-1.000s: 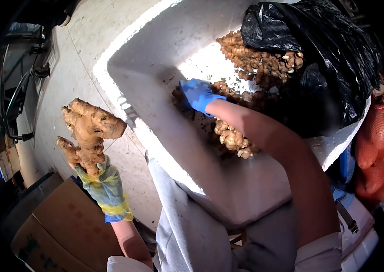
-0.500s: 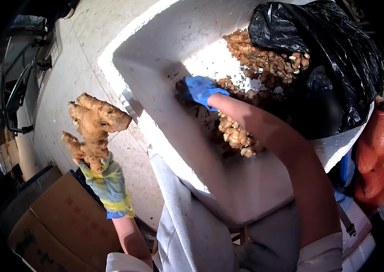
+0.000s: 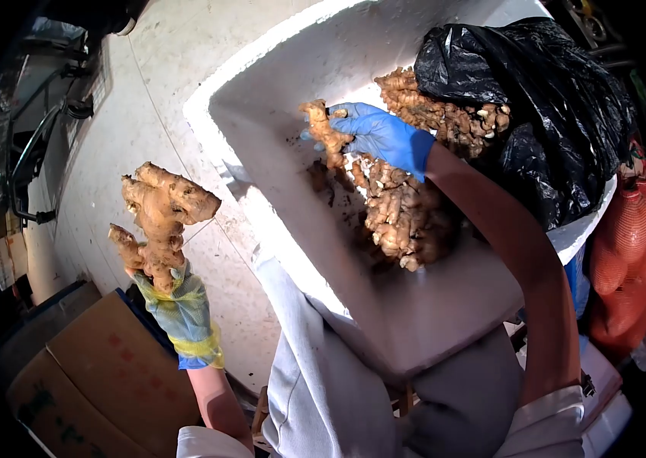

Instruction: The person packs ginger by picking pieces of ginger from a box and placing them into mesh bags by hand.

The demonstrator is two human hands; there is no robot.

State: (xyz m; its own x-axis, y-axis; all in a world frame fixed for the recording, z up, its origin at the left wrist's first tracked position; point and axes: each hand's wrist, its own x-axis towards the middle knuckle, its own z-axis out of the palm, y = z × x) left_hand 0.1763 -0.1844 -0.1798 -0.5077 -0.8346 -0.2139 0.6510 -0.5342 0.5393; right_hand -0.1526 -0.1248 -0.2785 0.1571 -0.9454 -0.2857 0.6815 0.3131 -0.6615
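Clock dial laid over my view, twelve at the top. My left hand [image 3: 174,317], at eight o'clock, wears a blue glove under yellow mesh; its fingers are closed round the lower end of a large ginger rhizome [image 3: 159,210], which stands upright at nine, knobbly branches uppermost, beyond the box rim and above the pale floor [image 3: 208,38]. My right hand [image 3: 376,133], at one o'clock, blue glove only, grips a smaller ginger piece [image 3: 326,131] at twelve, fingers at its upper part. That piece is over the white foam box [image 3: 277,191]; cannot tell whether its lower tip touches the ginger beneath. Inside the box: a near heap of ginger [image 3: 407,214] at three, partly in shade, and a farther heap of ginger [image 3: 452,118] at two. A crumpled black plastic bag [image 3: 559,114] drapes over the box's two o'clock side, just beside the farther heap. Outside the box, a bulging red mesh sack [image 3: 628,252] at three; contents not clear. Cardboard carton [image 3: 109,374] at eight, lower than my left hand. My grey trousers [image 3: 315,389] at six, close against the box.
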